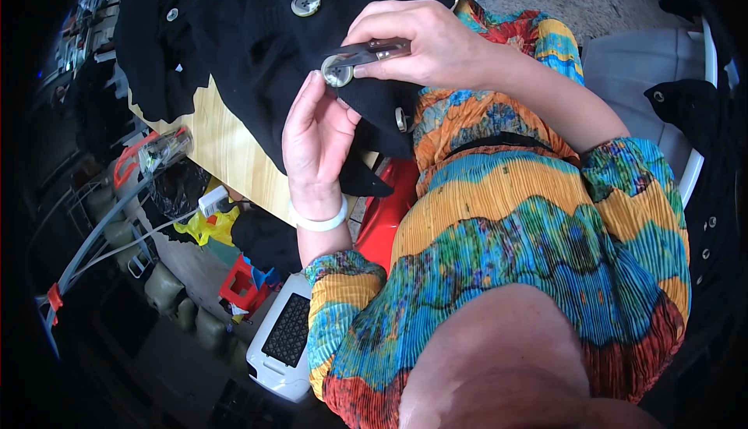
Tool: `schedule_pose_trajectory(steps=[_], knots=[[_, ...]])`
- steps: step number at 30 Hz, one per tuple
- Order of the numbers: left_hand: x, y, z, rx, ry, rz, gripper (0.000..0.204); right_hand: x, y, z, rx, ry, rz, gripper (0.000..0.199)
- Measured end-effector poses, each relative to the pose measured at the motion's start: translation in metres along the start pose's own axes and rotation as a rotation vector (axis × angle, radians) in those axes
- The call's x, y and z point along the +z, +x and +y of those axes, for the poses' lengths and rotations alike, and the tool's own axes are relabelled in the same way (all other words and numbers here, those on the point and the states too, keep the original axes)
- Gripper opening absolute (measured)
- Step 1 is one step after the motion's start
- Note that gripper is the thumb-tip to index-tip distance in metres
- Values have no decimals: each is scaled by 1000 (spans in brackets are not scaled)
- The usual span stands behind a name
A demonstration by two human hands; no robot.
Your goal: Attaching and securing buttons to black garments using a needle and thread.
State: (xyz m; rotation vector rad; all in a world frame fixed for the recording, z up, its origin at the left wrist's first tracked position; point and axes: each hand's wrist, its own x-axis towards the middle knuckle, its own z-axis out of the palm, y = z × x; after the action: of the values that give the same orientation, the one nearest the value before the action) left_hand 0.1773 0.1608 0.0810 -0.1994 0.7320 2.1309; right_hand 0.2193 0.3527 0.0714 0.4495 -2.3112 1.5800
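My left hand [318, 141], with a white bangle at its wrist, pinches the edge of a round pale button [338, 78] between thumb and fingertip. Closed around the dark riveted handle of a small knife-like metal tool [372, 53], my right hand [436, 43] holds its blade against the button's top. I cannot tell the tool's exact kind. Black cloth of a garment [249, 55] lies under both hands. Larger on the cloth shows another button [305, 3], and one more button [401, 120] hangs near my lap.
The garment spreads over a light wooden table [226, 148]. A red stool [389, 203] shows below the table's edge. To the left are a red plastic basket [245, 285], a yellow bag [214, 227] and a white case [280, 351]. A grey chair [643, 70] holds dark cloth at right.
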Motion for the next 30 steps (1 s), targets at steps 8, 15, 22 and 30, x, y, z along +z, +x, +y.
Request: schedule_pose_trajectory(steps=[8,15,22,30], knots=[[11,-3,1,11,41,-79,27,3,3,1,-113,-36,66,18],[25,-6,0,73,276,109,17,-4,5,-2,-62,-27,181,17],[26,-5,-1,169,283,178,9,-10,-6,-17,-94,-212,86,30],[27,-9,-2,265,399,112,11,-14,-10,-17,-164,-371,2,23]])
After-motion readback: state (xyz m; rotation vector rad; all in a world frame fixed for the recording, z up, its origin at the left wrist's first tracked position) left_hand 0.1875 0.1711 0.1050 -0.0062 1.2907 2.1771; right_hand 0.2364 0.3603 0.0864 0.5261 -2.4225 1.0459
